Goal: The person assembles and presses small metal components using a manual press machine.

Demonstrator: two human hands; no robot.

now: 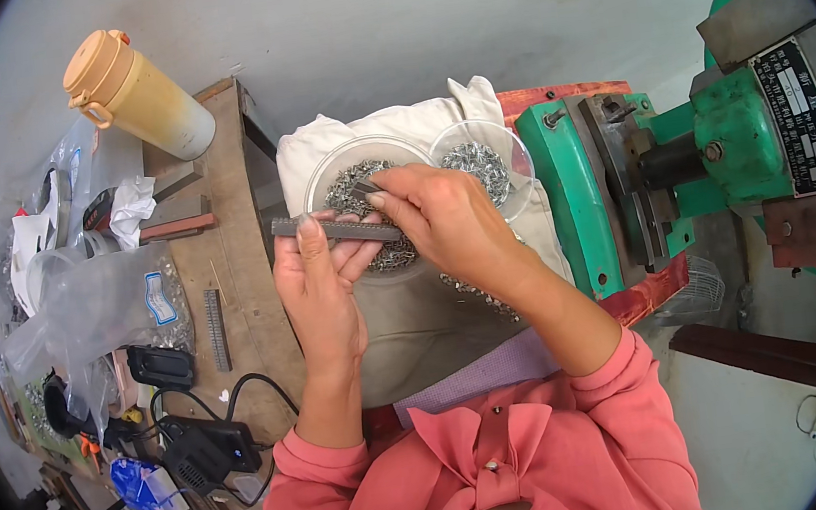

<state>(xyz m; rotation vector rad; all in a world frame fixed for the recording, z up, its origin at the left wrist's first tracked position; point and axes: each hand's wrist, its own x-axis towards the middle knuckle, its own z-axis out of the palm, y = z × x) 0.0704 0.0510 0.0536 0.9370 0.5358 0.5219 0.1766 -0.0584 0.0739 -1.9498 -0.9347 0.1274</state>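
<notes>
Left hand [316, 291] is clamped on a dark toothed bar [333, 229], thumb on top and fingers underneath, over the larger clear bowl [321, 171] of small metal parts. Right hand [454, 214] is pinched on a small dark piece [366, 188] right by the bar — looks like fiddly piece-by-piece handwork to me. I'd say the next move calls for a steady bar and a light pinch. Trouble is, the right hand hides part of that bowl. Smaller bowl [519, 168] sits just beside it, green machine [567, 196] beyond — and a cluttered wooden bench [236, 229] on the left, with a similar bar [216, 329] and a yellow bottle [154, 98].
</notes>
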